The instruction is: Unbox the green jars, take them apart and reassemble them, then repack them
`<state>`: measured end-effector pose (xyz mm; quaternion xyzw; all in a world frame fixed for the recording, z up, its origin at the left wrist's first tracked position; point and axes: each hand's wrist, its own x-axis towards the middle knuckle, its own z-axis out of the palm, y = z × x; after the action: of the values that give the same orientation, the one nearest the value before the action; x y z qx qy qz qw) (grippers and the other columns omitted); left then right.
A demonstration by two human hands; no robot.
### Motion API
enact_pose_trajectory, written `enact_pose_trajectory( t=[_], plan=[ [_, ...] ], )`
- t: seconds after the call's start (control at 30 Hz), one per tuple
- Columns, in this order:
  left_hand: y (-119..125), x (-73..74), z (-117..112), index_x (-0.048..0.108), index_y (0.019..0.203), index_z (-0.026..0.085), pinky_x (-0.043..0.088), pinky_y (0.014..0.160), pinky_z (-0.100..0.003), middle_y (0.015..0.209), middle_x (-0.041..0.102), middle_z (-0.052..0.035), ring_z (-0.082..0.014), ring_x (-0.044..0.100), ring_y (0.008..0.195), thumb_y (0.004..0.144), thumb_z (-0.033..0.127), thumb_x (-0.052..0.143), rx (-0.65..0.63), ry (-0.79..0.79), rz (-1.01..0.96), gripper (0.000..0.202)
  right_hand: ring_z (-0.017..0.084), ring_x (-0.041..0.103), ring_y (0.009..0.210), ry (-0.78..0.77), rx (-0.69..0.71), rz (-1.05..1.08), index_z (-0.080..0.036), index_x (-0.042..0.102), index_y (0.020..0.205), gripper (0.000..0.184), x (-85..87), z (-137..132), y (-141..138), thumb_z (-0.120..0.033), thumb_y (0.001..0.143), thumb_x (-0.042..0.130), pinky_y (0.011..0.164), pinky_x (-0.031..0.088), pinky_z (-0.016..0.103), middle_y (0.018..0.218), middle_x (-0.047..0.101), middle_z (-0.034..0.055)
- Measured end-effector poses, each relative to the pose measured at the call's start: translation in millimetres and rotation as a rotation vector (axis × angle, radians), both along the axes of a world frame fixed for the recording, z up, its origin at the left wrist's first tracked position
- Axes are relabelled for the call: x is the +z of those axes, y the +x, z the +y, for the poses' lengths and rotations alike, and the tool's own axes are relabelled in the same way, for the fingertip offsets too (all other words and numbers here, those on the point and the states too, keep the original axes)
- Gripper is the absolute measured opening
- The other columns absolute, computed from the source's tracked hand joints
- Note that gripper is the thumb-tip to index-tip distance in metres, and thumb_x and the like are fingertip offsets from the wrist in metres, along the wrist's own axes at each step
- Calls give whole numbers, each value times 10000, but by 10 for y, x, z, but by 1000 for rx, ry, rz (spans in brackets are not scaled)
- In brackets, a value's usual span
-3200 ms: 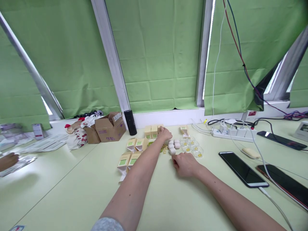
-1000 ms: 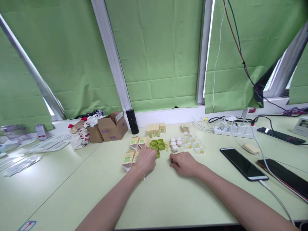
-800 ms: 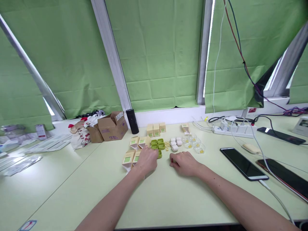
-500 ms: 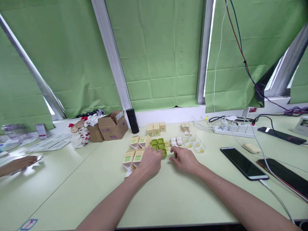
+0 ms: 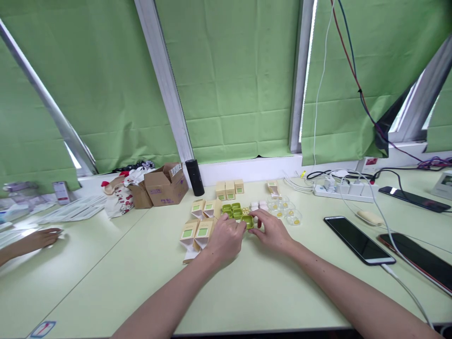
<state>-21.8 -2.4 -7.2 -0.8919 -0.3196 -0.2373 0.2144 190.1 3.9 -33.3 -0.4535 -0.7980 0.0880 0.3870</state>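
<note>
My left hand [image 5: 226, 238] and my right hand [image 5: 273, 230] meet at the middle of the table, both pinching one small green tray [image 5: 247, 221] between their fingertips. Just behind it lie more green trays [image 5: 231, 209] and a few white pieces [image 5: 259, 205]. Open tan boxes with green labels [image 5: 197, 229] lie to the left of my left hand. Three closed tan boxes [image 5: 229, 189] stand in a row further back. Clear lids with yellow dots [image 5: 286, 214] lie to the right of my right hand.
A brown carton [image 5: 164, 185] and a black cylinder [image 5: 194, 178] stand at the back left. Phones [image 5: 358, 241] and a power strip [image 5: 344, 191] with cables lie to the right. Another person's hand [image 5: 38, 238] rests on papers at the far left.
My left hand came back from the far boxes and picked up a green tray. My right hand moved forward to meet it. Another person's hand came into view at the left.
</note>
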Motion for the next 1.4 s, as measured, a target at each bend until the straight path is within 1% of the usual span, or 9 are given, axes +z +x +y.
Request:
enact_pose_trajectory(
  t=[0.2, 0.27, 0.33, 0.4, 0.5, 0.63, 0.97, 1.2, 1.4],
  plan=[
    [7, 78, -35, 597, 1058, 193, 432, 755, -403, 843, 668, -76, -266, 604, 829, 963, 166, 550, -61, -7, -359, 110, 170, 657, 767, 52, 52, 231, -269, 611, 1239, 362, 61, -3, 13, -235, 891, 704, 613, 542, 301, 1151, 687, 56],
    [10, 93, -43, 580, 1140, 199, 469, 805, -427, 927, 676, -92, -282, 602, 920, 952, 167, 570, -77, -25, -443, 191, 167, 657, 768, 63, 68, 294, -271, 612, 1245, 373, 89, -24, 6, -220, 884, 693, 592, 544, 292, 1161, 677, 61],
    [12, 92, -50, 552, 1238, 212, 495, 887, -463, 1068, 682, -114, -302, 588, 1050, 943, 166, 590, -97, -50, -488, 301, 167, 662, 776, 67, 80, 334, -273, 615, 1248, 380, 109, -47, -5, -212, 879, 686, 576, 546, 285, 1174, 670, 66],
    [15, 80, -56, 514, 1327, 227, 500, 974, -497, 1206, 662, -127, -315, 553, 1180, 936, 168, 612, -109, -97, -511, 407, 169, 667, 786, 69, 94, 356, -274, 617, 1252, 383, 120, -66, -15, -217, 879, 685, 563, 546, 280, 1183, 668, 70],
    [22, 55, -66, 465, 1417, 247, 504, 1039, -521, 1316, 617, -133, -315, 509, 1287, 944, 168, 616, -119, -190, -525, 503, 169, 670, 786, 78, 116, 372, -270, 618, 1255, 379, 125, -83, -24, -233, 884, 688, 552, 544, 275, 1184, 669, 76],
    [31, 32, -71, 465, 1435, 261, 529, 1033, -529, 1312, 611, -134, -308, 510, 1300, 970, 156, 586, -146, -246, -534, 491, 168, 667, 785, 76, 125, 373, -263, 616, 1257, 367, 134, -100, -27, -252, 896, 682, 557, 544, 278, 1178, 673, 79],
    [29, 41, -73, 503, 1411, 261, 553, 1015, -524, 1256, 644, -132, -290, 550, 1262, 1009, 197, 577, -147, -218, -548, 414, 173, 680, 788, 38, 96, 368, -255, 547, 1337, 448, 109, -106, -30, -292, 905, 663, 599, 579, 305, 1258, 687, 108],
    [12, 22, -62, 516, 1419, 248, 559, 1002, -503, 1253, 654, -135, -286, 570, 1247, 1006, 201, 579, -137, -218, -556, 420, 165, 686, 757, 30, 95, 368, -260, 517, 1330, 435, 120, -111, -23, -319, 921, 655, 598, 570, 296, 1192, 704, 91],
    [3, -1, -3, 555, 1381, 245, 564, 967, -493, 1184, 682, -122, -279, 604, 1172, 1003, 179, 571, -131, -210, -578, 383, 167, 687, 737, 12, 113, 358, -264, 496, 1339, 403, 113, -108, -21, -331, 959, 614, 610, 563, 298, 1143, 728, 81]
  ],
)
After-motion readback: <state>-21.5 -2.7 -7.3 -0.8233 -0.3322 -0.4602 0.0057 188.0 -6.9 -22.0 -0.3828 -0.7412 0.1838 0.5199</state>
